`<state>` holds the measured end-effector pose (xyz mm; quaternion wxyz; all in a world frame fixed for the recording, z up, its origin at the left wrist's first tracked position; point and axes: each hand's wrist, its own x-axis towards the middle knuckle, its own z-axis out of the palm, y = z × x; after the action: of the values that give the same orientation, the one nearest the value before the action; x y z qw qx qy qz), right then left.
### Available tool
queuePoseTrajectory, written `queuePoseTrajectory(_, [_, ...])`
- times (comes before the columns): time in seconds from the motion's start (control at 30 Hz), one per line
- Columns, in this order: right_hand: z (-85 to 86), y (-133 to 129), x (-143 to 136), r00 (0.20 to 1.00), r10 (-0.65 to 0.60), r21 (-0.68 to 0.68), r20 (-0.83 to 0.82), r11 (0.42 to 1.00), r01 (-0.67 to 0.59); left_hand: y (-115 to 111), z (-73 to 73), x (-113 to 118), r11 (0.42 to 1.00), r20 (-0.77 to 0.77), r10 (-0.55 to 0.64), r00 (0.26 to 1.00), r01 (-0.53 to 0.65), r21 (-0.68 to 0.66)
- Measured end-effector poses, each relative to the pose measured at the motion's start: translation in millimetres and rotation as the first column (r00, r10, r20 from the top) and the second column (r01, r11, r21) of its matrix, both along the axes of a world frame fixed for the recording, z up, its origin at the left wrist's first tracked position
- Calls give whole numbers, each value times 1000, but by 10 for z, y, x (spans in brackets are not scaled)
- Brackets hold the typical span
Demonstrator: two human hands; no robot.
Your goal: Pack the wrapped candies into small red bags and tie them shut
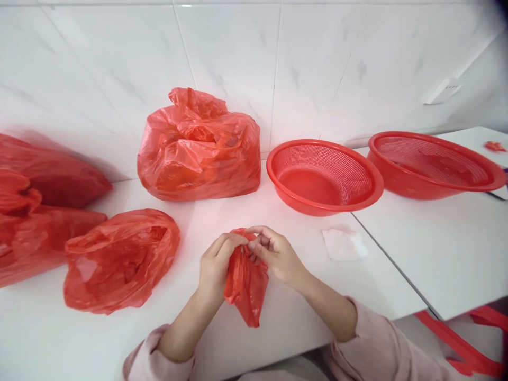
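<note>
Red plastic bag (248,291): in the person's two hands, over the white surface (286,320); whether its lower end touches down, I cannot tell.
Long axis: runs from the gathered top at the fingertips toward the person, the lower corner leaning slightly right.
Left grip (214,264): fingers clamped on the bunched top, the hand lying along the bag's left edge.
Right grip (280,256): thumb and fingertips together on that same top, coming from the right.
Nearer hand: the left, beside the bag's body; the right meets it mainly at the top.
Around it: wide-mouthed red bag (119,259) to the left, red colander (313,185) beyond to the right, white sheet (344,244) near the right hand.
</note>
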<state>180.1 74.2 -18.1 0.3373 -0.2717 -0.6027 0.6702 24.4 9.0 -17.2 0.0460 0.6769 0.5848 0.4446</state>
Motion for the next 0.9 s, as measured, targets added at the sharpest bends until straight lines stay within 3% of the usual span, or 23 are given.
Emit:
queuePoseTrajectory(0.07, [21, 49, 30, 996, 89, -81, -8, 993, -89, 3, -16, -28, 1000, -5, -4, 1000, 4, 11])
queuePoseTrajectory(0.17, [92, 76, 78, 987, 160, -84, 35, 984, -156, -12, 9, -92, 997, 47, -49, 998, 51, -51])
queuePoseTrajectory(0.23, [147, 56, 95, 984, 140, 1, 112, 990, -141, -34, 49, -128, 986, 98, -95, 991, 107, -126])
queuePoseTrajectory(0.3, [189, 22, 101, 976, 70, 184, 204, 977, -109, -62, 90, -152, 971, 131, -134, 982, 156, -179])
queuePoseTrajectory(0.37, [195, -6, 106, 968, -21, 416, 248, 905, -87, -90, 112, -172, 961, 148, -168, 975, 195, -196])
queuePoseTrajectory(0.47, [127, -21, 136, 952, -139, 695, 273, 713, -95, -122, 78, -223, 955, 131, -202, 970, 225, -191])
queuePoseTrajectory(0.53, [65, -22, 175, 922, -217, 789, 320, 599, -133, -132, 16, -280, 963, 92, -200, 976, 213, -163])
queuePoseTrajectory(0.57, [44, -22, 200, 904, -245, 806, 350, 571, -157, -134, -17, -312, 971, 70, -187, 980, 195, -138])
queuePoseTrajectory(0.6, [36, -21, 228, 889, -258, 804, 378, 568, -177, -136, -45, -343, 978, 56, -172, 983, 178, -113])
queuePoseTrajectory(0.67, [64, -6, 284, 884, -218, 761, 413, 616, -203, -149, -71, -389, 988, 83, -114, 990, 122, -97])
queuePoseTrajectory(0.77, [172, 75, 351, 928, -77, 716, 365, 661, -227, -225, -22, -397, 972, 190, 85, 978, -39, -233])
queuePoseTrajectory(0.83, [223, 161, 365, 940, -9, 724, 340, 640, -256, -331, 21, -350, 932, 237, 190, 953, -99, -348])
queuePoseTrajectory(0.9, [218, 243, 343, 923, 20, 725, 385, 612, -316, -465, 17, -259, 919, 267, 212, 940, -99, -381])
